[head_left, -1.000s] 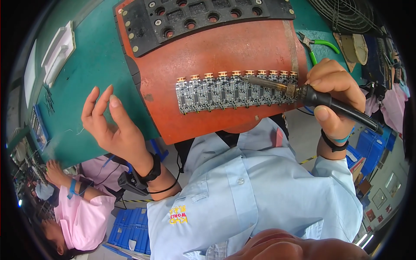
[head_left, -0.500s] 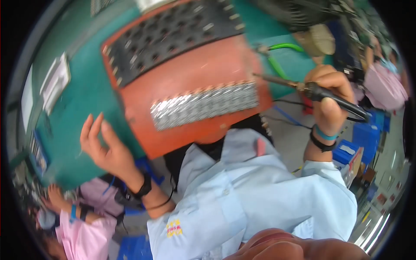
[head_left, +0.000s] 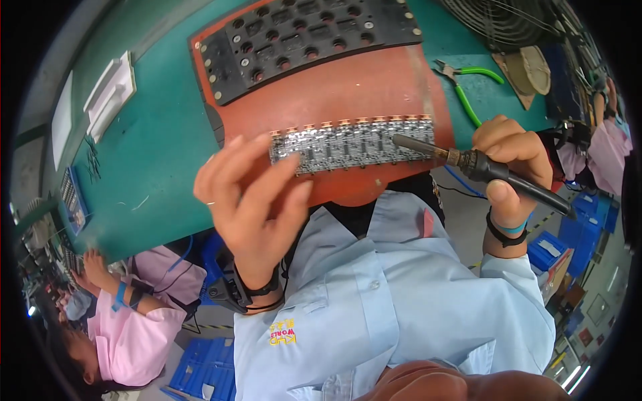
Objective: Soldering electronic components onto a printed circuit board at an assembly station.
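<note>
A strip-shaped panel of circuit boards [head_left: 348, 146], silvery with copper-coloured tabs along its far edge, lies on the red-brown work mat [head_left: 334, 87]. In my right hand [head_left: 511, 157] is a soldering iron [head_left: 481, 166], its long tip pointing left over the right part of the panel. Whether the tip touches the boards I cannot tell. At the panel's left end is my left hand [head_left: 247, 194], fingers spread, with fingertips over or against its edge. Beyond the panel sits a black fixture plate [head_left: 287, 50] with rows of round holes.
Green-handled side cutters [head_left: 465, 100] lie on the green table [head_left: 154, 147] at the right. A white tray [head_left: 112, 97] and a blue box [head_left: 73, 200] are at the left. A fan [head_left: 495, 23] stands far right. A person in pink [head_left: 137, 334] works at lower left.
My left hand has moved right, from beside the mat to the panel's left end. The soldering iron's tip has come over the panel from its right end. The view has shifted.
</note>
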The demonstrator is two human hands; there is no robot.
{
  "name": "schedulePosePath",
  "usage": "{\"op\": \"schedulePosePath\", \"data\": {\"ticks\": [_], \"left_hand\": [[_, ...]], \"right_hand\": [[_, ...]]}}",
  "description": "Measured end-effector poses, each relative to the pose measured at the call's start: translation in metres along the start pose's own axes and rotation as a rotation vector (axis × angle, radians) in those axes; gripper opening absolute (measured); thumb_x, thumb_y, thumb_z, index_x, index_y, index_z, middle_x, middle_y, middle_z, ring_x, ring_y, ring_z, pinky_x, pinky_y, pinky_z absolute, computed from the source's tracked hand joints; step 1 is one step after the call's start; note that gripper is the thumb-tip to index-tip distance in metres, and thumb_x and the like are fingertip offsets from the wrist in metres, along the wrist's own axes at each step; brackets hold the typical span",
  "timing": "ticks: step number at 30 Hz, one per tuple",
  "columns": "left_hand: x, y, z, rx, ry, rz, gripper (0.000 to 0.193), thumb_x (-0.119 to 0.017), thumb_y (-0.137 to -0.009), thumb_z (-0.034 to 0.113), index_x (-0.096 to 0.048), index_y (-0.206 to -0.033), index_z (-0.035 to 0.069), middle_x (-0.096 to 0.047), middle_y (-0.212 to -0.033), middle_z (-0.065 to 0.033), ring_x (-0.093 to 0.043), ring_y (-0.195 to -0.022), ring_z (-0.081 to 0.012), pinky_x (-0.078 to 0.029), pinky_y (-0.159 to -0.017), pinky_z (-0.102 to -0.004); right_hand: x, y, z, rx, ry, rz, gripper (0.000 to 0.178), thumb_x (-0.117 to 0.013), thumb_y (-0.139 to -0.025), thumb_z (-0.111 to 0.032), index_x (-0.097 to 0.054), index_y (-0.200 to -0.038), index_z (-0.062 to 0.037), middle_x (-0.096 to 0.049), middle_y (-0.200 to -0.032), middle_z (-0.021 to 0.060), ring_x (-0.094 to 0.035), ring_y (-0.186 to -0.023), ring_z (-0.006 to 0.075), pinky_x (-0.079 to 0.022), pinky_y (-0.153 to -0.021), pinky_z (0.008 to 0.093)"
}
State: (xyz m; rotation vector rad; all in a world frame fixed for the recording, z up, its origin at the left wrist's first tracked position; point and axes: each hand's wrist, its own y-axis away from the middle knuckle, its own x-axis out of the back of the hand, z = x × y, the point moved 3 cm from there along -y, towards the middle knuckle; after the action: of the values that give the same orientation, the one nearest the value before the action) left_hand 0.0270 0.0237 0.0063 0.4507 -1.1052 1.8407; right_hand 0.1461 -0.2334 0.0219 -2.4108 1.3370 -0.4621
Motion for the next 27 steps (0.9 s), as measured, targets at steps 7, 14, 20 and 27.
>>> {"op": "schedulePosePath", "data": {"ticks": [7,14,20,27], "left_hand": [[-0.007,0.000,-0.006,-0.001,-0.022,-0.094,0.028,-0.076,-0.064,0.016,-0.072,-0.092,0.018,-0.061,-0.110,-0.0026,-0.053,-0.106,-0.0232,-0.031,-0.097,-0.0403],[-0.007,-0.001,-0.010,0.012,-0.022,-0.136,0.028,-0.075,-0.064,0.015,-0.072,-0.091,0.018,-0.062,-0.107,-0.0016,-0.053,-0.104,-0.0215,-0.029,-0.099,-0.0406],[-0.007,-0.001,-0.009,0.011,-0.028,-0.130,0.027,-0.075,-0.064,0.015,-0.072,-0.091,0.018,-0.062,-0.107,-0.0012,-0.054,-0.102,-0.0209,-0.028,-0.099,-0.0401],[-0.008,-0.002,-0.008,0.017,-0.037,-0.129,0.027,-0.075,-0.065,0.015,-0.072,-0.091,0.018,-0.062,-0.106,-0.0013,-0.055,-0.102,-0.0208,-0.028,-0.099,-0.0404]], "right_hand": [[-0.021,-0.014,0.006,-0.100,0.147,-0.092,0.042,-0.072,-0.077,-0.036,-0.051,-0.088,-0.0017,-0.053,-0.077,0.0118,-0.047,-0.067,0.0198,-0.039,-0.062,0.0326],[-0.026,-0.017,0.010,-0.122,0.153,-0.100,0.042,-0.072,-0.076,-0.035,-0.051,-0.088,-0.0014,-0.054,-0.077,0.0121,-0.048,-0.068,0.0202,-0.039,-0.063,0.0323],[-0.023,-0.020,0.014,-0.033,0.075,-0.142,0.030,-0.072,-0.073,-0.016,-0.056,-0.090,0.0035,-0.059,-0.080,0.0134,-0.055,-0.071,0.0186,-0.043,-0.064,0.0276],[-0.022,-0.021,0.017,-0.041,0.065,-0.145,0.030,-0.072,-0.073,-0.014,-0.055,-0.090,0.0036,-0.059,-0.081,0.0137,-0.055,-0.071,0.0188,-0.043,-0.064,0.0275]]}}
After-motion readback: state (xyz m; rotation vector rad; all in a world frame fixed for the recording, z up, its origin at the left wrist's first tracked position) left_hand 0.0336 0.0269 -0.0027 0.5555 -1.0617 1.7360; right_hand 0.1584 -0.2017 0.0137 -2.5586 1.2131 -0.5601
